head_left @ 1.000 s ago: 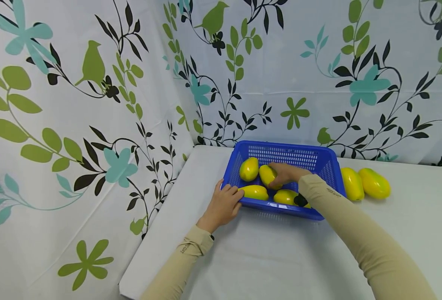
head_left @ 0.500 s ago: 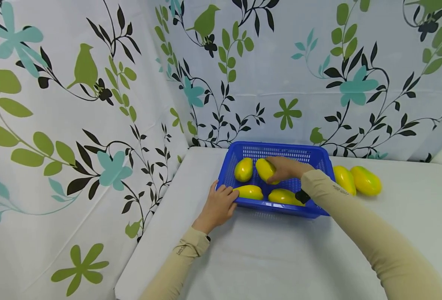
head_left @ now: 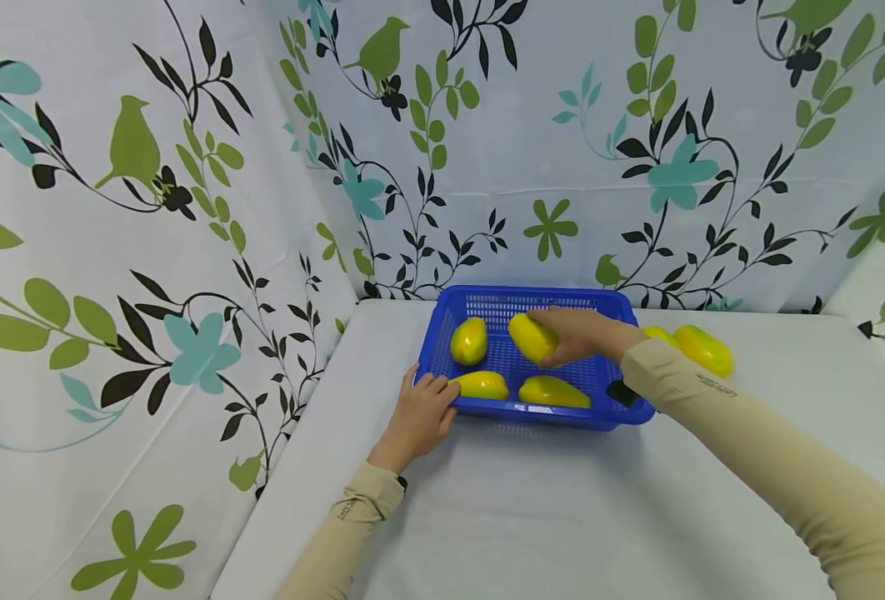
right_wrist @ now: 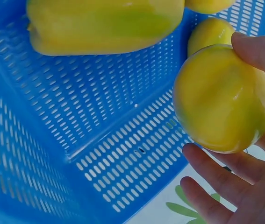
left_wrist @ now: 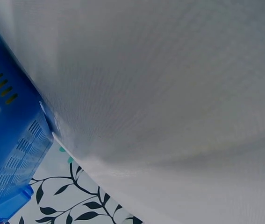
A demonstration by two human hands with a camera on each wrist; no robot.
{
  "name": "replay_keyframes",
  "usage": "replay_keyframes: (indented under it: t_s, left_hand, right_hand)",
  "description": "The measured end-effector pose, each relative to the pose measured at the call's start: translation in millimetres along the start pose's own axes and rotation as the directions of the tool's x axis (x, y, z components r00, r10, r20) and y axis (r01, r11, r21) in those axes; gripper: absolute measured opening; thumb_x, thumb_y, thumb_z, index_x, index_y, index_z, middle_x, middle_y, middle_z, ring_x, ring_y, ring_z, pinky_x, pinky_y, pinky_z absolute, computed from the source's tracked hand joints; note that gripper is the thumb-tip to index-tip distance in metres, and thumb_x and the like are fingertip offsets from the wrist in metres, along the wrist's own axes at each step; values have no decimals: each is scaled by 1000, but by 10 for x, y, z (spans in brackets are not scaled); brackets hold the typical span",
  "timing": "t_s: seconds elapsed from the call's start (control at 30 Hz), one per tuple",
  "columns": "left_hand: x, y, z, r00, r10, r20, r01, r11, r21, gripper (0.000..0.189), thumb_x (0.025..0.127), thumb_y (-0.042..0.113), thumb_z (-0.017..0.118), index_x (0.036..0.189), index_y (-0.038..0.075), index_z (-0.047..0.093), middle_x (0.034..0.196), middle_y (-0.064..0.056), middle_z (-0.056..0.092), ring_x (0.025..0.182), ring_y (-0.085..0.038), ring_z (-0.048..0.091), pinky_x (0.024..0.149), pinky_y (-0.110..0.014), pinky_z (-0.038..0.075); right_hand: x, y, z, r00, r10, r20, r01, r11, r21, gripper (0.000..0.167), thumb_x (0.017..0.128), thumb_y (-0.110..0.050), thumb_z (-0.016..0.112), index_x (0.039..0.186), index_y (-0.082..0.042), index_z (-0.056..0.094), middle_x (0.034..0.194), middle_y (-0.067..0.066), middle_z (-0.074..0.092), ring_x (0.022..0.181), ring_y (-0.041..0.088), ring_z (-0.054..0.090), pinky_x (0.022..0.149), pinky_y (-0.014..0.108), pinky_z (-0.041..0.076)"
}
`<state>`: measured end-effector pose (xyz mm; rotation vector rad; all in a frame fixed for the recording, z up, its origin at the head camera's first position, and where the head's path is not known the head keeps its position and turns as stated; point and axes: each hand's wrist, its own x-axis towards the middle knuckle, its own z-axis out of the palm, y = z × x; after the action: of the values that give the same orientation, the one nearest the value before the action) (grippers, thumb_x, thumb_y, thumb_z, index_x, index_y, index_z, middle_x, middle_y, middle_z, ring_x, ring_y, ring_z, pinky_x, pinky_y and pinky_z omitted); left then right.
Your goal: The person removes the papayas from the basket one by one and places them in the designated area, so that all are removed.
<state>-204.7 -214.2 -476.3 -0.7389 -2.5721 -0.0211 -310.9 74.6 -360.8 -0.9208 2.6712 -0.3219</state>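
A blue plastic basket with slotted walls stands on the table. My left hand grips its near left corner, with the fingers over the rim. Above the basket floor, my right hand holds a yellow mango between thumb and fingers. The right wrist view shows this mango end-on, with the fingertips around it. Inside the basket, one mango lies at the left, and two more, a left one and a right one, lie along the near wall.
Right of the basket, a yellow-green mango lies on the white table, with another partly behind my right sleeve. A patterned cloth hangs behind the table and along its left side.
My right hand has lifted the held mango and moved it slightly right, away from the mango at the left. My left hand stays on the basket corner. The head view has turned rightward.
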Motion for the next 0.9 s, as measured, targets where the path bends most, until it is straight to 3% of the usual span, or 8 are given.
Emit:
replay_keyframes:
  t_s: [0.37, 0.67, 0.9]
  left_hand:
    - [-28, -5, 38, 1000, -3, 1, 3, 1000, 9, 17, 91, 21, 65, 104, 15, 58, 91, -2, 58, 89, -23, 56, 108, -61, 32]
    - [-37, 3, 54, 1000, 4, -22, -4, 1000, -3, 16, 90, 21, 65, 104, 15, 58, 90, -3, 58, 89, -24, 56, 108, -62, 32]
    - [-37, 24, 55, 999, 13, -37, -13, 1000, 1, 16, 90, 20, 65, 103, 15, 58, 90, -3, 59, 87, -24, 56, 107, -62, 34]
  right_hand:
    - [-148, 112, 58, 999, -23, -44, 22, 999, -25, 89, 83, -38, 77, 152, -5, 32, 142, 19, 50, 119, 35, 52, 103, 58, 42]
    - [-371, 241, 25, 997, 8, -80, -10, 1000, -26, 90, 82, -40, 77, 152, -6, 33, 143, 20, 49, 125, 39, 49, 101, 62, 41]
    - [-569, 342, -52, 989, 22, -144, -27, 999, -30, 89, 81, -40, 77, 151, -4, 35, 138, 20, 53, 112, 35, 57, 95, 57, 49]
